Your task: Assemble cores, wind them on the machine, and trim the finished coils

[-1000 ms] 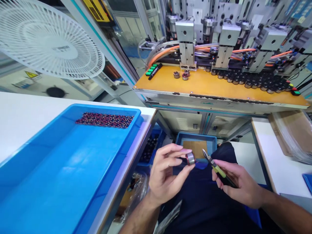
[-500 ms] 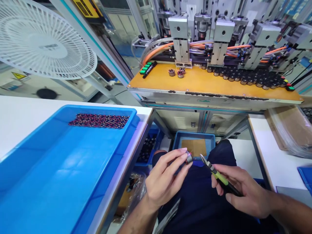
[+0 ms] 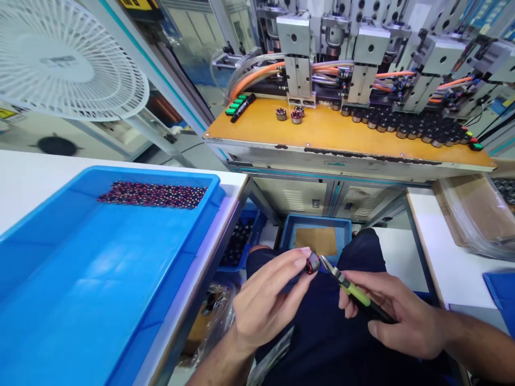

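Observation:
Between the thumb and fingertips of my left hand [image 3: 267, 305] is a small motor stator [image 3: 313, 262], a grey metal ring with dark and red parts inside. My right hand [image 3: 402, 311] is wrapped round the handles of pliers [image 3: 354, 292] with green and black grips. The pliers' pointed tip is right at the stator's right edge; whether the jaws grip anything there is too small to tell. Both hands are above my lap, in front of a blue bin [image 3: 287, 230] with a piece of cardboard in it.
To the left, a large blue tray [image 3: 116, 279] holds rows of similar parts [image 3: 156, 194] at its far end. Ahead, an orange-topped bench [image 3: 341, 134] carries a few stators [image 3: 296, 117], a marker [image 3: 243, 108] and many black-topped parts [image 3: 410, 124] beneath machine heads. A white fan [image 3: 68, 61] stands left.
The pliers have moved left, bringing their tip to the stator. The stator has turned slightly in my left hand. The view has shifted a little.

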### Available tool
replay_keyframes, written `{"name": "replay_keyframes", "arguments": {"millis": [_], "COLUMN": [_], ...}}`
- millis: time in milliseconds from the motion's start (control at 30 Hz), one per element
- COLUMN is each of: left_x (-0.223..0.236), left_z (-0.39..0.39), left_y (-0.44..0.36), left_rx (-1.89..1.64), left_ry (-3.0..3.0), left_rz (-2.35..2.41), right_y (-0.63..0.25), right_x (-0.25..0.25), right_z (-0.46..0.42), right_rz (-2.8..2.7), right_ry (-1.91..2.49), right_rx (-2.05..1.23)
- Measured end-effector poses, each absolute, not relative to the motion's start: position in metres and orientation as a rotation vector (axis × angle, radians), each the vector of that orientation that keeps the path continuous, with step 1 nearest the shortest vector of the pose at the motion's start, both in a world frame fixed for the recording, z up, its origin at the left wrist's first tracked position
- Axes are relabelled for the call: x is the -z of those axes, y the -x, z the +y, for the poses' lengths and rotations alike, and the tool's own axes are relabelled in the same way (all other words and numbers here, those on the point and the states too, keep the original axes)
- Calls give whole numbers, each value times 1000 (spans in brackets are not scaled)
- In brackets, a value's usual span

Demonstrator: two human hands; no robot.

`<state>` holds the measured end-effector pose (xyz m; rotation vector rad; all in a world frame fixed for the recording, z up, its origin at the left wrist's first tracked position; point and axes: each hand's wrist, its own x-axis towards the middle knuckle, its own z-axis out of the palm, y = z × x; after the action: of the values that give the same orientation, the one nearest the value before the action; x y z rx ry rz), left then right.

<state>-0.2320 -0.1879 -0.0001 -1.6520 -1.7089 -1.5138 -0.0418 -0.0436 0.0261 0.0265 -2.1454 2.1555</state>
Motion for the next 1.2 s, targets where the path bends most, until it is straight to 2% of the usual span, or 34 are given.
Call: {"name": "replay_keyframes", "arguments": {"millis": [433, 1200], "left_x": [19, 16], "left_z": [-196, -199], "left_y": [232, 230], "left_rx": [1825, 1862], "left_ry": [1606, 1591], "left_rz": [-1773, -1833], "right_y": [44, 44], "right_x": [-27, -14], "right_z": [-45, -46], "right_rz": [-2164, -2095], "right_ry": [14, 140], "right_rx": [-2179, -2332]}}
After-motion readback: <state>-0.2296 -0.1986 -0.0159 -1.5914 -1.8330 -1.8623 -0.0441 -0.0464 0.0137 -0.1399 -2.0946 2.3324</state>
